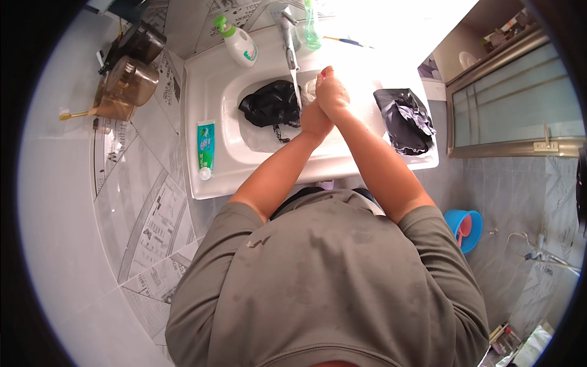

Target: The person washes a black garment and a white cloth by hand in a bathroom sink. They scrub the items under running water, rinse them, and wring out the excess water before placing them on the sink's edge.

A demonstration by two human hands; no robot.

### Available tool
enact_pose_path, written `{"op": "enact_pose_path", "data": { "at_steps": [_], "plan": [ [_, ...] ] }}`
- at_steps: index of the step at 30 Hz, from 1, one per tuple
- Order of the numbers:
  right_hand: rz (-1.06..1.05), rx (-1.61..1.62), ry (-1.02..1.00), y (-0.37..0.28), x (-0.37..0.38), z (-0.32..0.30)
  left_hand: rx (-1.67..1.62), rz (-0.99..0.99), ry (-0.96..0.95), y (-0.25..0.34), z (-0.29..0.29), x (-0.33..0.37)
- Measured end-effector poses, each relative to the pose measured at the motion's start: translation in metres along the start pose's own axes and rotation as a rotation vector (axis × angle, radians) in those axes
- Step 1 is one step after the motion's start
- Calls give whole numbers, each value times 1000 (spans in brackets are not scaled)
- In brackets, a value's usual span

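My right hand is closed over a wadded, whitish cloth above the basin. Just below it, my left hand presses against the same bundle, its fingers largely hidden. Water runs from the metal faucet in a thin stream just left of the bundle. Under that stream a wet black cloth lies crumpled in the white sink, with some water around it.
On the sink's left rim lies a green toothpaste tube. A white pump bottle, a clear green bottle and a toothbrush are along the back. A crumpled black piece rests on the right rim. A blue bucket stands lower right.
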State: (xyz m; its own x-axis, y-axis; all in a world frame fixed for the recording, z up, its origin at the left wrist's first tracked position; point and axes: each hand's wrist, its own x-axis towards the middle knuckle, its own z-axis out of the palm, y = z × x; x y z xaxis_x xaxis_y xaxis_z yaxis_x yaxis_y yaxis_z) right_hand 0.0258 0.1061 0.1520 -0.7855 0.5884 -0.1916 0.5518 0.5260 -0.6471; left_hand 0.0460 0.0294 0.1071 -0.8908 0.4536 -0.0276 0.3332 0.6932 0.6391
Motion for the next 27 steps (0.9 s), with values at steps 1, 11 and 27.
{"op": "enact_pose_path", "data": {
  "at_steps": [1, 11, 27],
  "plan": [
    [24, -19, 12, 2, 1, -3, 27, 19, -18, 1, 3, 1],
    [-321, 299, -92, 75, -31, -103, -60, 424, -45, 53, 4, 8],
    [-418, -205, 474, 223, -94, -143, 509, 419, 273, 119, -121, 96]
  ]
}}
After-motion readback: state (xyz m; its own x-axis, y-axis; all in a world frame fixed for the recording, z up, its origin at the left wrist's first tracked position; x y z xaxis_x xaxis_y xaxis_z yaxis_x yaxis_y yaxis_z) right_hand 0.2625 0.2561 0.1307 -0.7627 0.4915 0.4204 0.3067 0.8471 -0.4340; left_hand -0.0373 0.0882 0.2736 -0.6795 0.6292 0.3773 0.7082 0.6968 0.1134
